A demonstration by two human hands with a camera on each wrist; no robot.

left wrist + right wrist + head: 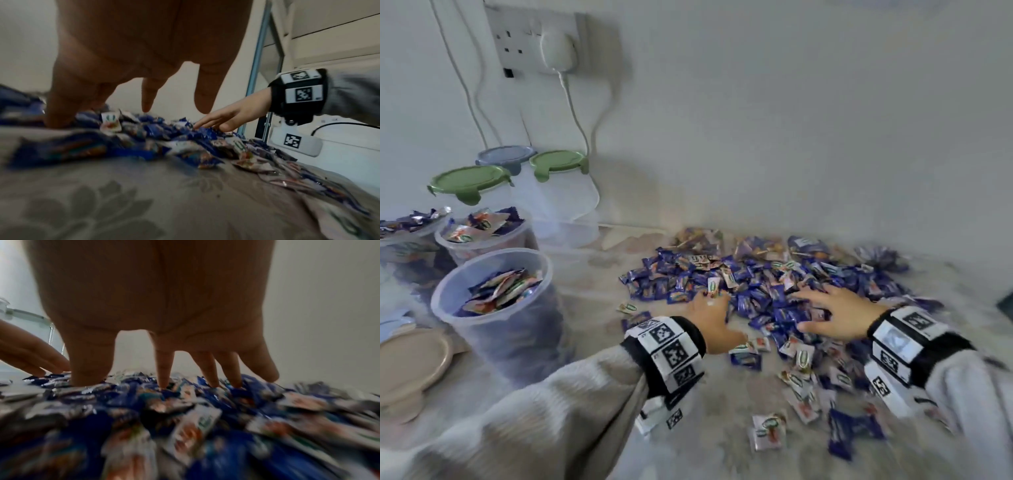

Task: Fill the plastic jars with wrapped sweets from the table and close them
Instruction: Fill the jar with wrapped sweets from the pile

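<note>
Both hands lie spread over the heap of wrapped sweets [756,291] on the table [705,445]. The left hand [710,317] is at the heap's near-left edge, fingers straight and apart, tips at the wrappers; it grasps nothing. The right hand [835,317] is splayed on the heap's middle, and the right wrist view shows its fingertips [164,382] pressed among the wrappers, holding nothing as yet.

The sweets are small flat packets, blue or white, in glossy film. By the look of them they are light, crinkly and slippery, and they would slide apart rather than lift as a mass. A single pinch should carry few; cupping both hands from opposite sides and scooping beneath the heap would likely gather more. Loose ones lie scattered toward the near edge.

At the left stands an open jar [493,301] partly filled with sweets, well apart from the heap, with bare patterned table between. Behind it are two more open jars [482,236], heaped to the rim. Farther back stand jars closed with green lids [465,181] and a grey lid [505,156]. A beige lid [410,363] lies beside the near jar.

On the wall hang a socket, a plug [556,51] and cables. Nothing stands in the path from heap to near jar; spilling on the way seems the main risk.
</note>
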